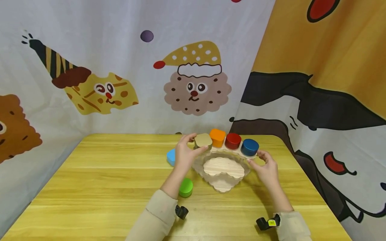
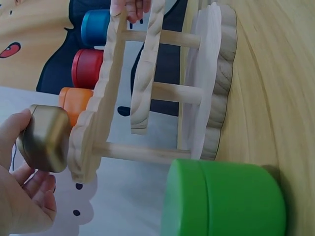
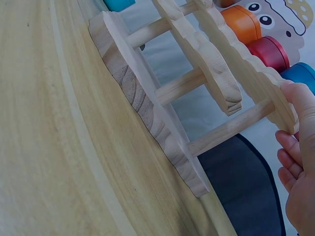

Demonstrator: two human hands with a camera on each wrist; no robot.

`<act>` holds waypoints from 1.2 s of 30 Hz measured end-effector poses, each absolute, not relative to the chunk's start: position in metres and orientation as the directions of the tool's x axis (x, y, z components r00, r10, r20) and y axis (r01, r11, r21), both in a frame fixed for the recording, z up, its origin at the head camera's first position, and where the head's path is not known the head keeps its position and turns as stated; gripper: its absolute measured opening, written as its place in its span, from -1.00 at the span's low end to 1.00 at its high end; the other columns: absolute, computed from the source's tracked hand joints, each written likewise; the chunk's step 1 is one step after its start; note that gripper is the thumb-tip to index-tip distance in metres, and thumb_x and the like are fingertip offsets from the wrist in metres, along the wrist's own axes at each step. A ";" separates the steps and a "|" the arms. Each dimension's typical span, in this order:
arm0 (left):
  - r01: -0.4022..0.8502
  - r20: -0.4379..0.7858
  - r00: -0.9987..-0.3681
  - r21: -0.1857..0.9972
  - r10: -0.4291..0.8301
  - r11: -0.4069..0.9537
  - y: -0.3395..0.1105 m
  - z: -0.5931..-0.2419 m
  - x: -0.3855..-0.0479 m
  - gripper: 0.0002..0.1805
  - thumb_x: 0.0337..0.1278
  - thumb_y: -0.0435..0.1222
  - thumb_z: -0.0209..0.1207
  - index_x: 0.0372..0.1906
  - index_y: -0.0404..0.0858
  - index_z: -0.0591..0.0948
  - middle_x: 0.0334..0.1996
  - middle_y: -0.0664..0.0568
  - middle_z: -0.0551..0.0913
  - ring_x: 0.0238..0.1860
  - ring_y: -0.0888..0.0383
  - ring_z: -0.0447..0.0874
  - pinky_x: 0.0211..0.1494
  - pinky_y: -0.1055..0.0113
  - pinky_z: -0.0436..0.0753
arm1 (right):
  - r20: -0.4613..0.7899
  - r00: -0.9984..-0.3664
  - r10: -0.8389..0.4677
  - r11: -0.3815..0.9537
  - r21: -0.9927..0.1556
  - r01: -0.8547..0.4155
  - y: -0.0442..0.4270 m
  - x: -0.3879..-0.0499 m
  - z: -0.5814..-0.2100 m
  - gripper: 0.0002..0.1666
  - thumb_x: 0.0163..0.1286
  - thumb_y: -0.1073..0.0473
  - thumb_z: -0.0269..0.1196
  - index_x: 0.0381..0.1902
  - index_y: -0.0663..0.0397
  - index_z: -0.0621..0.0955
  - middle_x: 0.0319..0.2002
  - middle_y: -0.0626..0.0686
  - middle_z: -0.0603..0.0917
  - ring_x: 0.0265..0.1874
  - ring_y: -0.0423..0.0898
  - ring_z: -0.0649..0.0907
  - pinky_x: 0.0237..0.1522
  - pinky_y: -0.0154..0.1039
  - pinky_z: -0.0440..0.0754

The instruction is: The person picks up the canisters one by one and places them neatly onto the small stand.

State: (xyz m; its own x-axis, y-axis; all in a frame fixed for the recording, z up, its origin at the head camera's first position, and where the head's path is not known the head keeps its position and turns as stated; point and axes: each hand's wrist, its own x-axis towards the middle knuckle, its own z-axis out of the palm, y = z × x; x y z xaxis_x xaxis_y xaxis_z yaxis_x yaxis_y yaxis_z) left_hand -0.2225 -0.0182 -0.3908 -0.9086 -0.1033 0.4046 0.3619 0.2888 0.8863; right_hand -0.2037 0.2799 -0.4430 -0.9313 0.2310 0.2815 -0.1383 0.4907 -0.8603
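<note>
A wooden tiered stand with scalloped edges [image 1: 222,184] stands on the table. Along its top tier [image 3: 266,78] sit an orange tin [image 1: 217,137], a red tin [image 1: 233,141] and a blue tin [image 1: 250,147]. At that tier's left end, my left hand [image 1: 184,152] grips a gold rounded-square tin [image 2: 47,140] between thumb and fingers. The gold tin is at the tier's surface; whether it bears its full weight there I cannot tell. My right hand [image 1: 268,167] pinches the top tier's right end, thumb above and fingers below, beside the blue tin.
A green round tin [image 1: 186,187] stands on the table left of the stand, near my left forearm. Farther back, a light-blue tin [image 1: 171,157] is partly hidden behind my left hand. A printed curtain [image 1: 120,60] hangs behind the wooden table [image 1: 99,187].
</note>
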 end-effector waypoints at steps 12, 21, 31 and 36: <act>0.346 0.401 -0.909 0.878 -0.114 0.329 -0.014 -0.394 -0.227 -0.33 -0.29 -0.20 0.55 0.07 -0.33 0.61 -0.11 -0.03 0.61 -0.08 0.01 0.51 -0.13 0.17 0.56 | 0.278 -0.933 0.228 0.485 -0.863 -0.139 0.280 -0.205 -0.444 -0.31 0.14 0.11 0.45 0.12 0.37 0.44 0.10 0.31 0.50 0.15 0.19 0.40 0.22 0.13 0.27; 0.351 0.404 -0.908 0.879 -0.114 0.322 -0.014 -0.399 -0.227 -0.33 -0.27 -0.20 0.54 0.07 -0.34 0.60 -0.10 -0.07 0.60 -0.09 -0.06 0.50 -0.11 0.11 0.55 | 0.282 -0.931 0.232 0.482 -0.865 -0.142 0.280 -0.205 -0.445 -0.32 0.14 0.14 0.45 0.11 0.38 0.43 0.09 0.31 0.51 0.15 0.19 0.41 0.21 0.09 0.29; 0.334 0.386 -0.919 0.870 -0.079 0.361 -0.015 -0.398 -0.226 -0.28 -0.25 -0.16 0.53 0.12 -0.32 0.56 -0.05 -0.08 0.56 -0.03 -0.06 0.48 -0.03 0.10 0.53 | 0.275 -0.933 0.231 0.485 -0.864 -0.135 0.281 -0.205 -0.445 -0.31 0.15 0.13 0.45 0.11 0.38 0.43 0.10 0.32 0.50 0.15 0.19 0.41 0.22 0.12 0.28; 0.306 0.352 -0.933 0.887 -0.078 0.346 -0.021 -0.396 -0.223 -0.23 -0.25 -0.13 0.52 0.18 -0.30 0.53 0.01 -0.06 0.53 0.01 -0.03 0.44 0.00 0.12 0.51 | 0.267 -0.934 0.239 0.482 -0.867 -0.125 0.281 -0.205 -0.444 -0.30 0.14 0.11 0.45 0.11 0.36 0.44 0.10 0.31 0.51 0.15 0.18 0.40 0.23 0.13 0.27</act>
State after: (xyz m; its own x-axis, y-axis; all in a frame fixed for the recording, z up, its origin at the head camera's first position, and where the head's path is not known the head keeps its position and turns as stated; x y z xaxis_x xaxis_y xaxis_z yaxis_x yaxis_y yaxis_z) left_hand -0.2234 -0.0208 -0.3957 -0.9328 -0.0780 0.3517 0.3055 0.3461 0.8870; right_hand -0.2047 0.2809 -0.4443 -0.9336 0.2385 0.2672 -0.1249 0.4823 -0.8671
